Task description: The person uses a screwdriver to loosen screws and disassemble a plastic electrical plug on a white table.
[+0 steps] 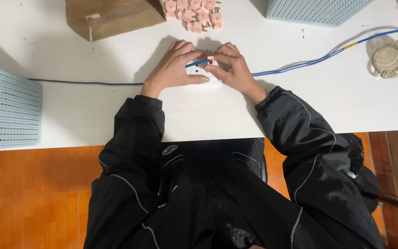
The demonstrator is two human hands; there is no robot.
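Head view, left to right: a pale blue perforated basket at nine o'clock on the white desk; left hand and right hand both pinch a small white socket block with a blue wire at centre; pink parts lie at twelve o'clock.

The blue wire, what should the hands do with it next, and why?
Probably push the blue wire further into the white socket. Both hands, left and right, pinch the socket, and the wire lies across its top, beside a pink part.
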